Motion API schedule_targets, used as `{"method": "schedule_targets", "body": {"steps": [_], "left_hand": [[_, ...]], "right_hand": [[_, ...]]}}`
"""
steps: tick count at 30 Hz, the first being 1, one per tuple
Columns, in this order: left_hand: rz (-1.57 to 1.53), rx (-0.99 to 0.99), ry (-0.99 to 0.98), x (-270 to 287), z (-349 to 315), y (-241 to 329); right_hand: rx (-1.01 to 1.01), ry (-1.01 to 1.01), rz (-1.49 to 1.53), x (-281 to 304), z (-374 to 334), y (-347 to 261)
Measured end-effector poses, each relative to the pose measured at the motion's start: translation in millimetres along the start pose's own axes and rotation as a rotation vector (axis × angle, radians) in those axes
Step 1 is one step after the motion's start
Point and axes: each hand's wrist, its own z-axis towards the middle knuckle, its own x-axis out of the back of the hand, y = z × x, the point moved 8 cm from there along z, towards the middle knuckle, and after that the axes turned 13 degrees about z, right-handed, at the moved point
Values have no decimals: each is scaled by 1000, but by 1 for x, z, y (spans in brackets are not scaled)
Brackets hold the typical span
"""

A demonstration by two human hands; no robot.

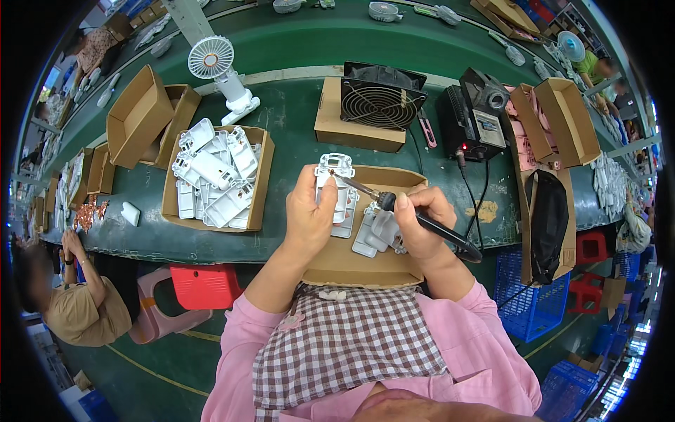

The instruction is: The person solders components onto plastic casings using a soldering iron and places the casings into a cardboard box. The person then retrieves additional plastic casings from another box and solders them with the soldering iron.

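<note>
My left hand (311, 211) is closed on a white plastic housing (335, 166), held upright with the thumb across its front. In my right hand (427, 224) is a soldering iron (429, 224) with a black handle and cable. Its tip reaches left to the upper part of the housing; whether it touches, I cannot tell. Below both hands a shallow cardboard tray (337, 271) holds a few more white plastic parts (375, 231). To the left, a cardboard box (265, 176) is heaped with similar white housings (211, 169).
A black fan (380, 102) rests on a cardboard box (329, 116) behind the tray. The black soldering station (478, 116) is back right, its cables hanging beside a pink cutter (427, 129). A white handheld fan (218, 67) stands back left. Another person (88, 299) sits at left.
</note>
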Motion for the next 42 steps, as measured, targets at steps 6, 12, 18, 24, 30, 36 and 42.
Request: {"method": "schedule_targets", "body": {"steps": [6, 12, 18, 24, 30, 36, 42], "left_hand": [[-47, 19, -17, -2, -1, 2], [16, 7, -8, -2, -2, 2], [58, -11, 4, -2, -2, 0], [79, -26, 12, -2, -2, 0], [80, -23, 29, 1, -1, 5], [654, -337, 253, 16, -24, 61], [-105, -787, -353, 37, -76, 160]], "right_hand": [[-30, 79, 72, 6, -4, 4], [-41, 48, 76, 3, -3, 5], [-46, 37, 70, 1, -2, 3], [-67, 41, 79, 2, -2, 6], [-40, 43, 81, 1, -1, 4], [19, 213, 260, 19, -9, 8], [-19, 213, 249, 23, -9, 17]]}}
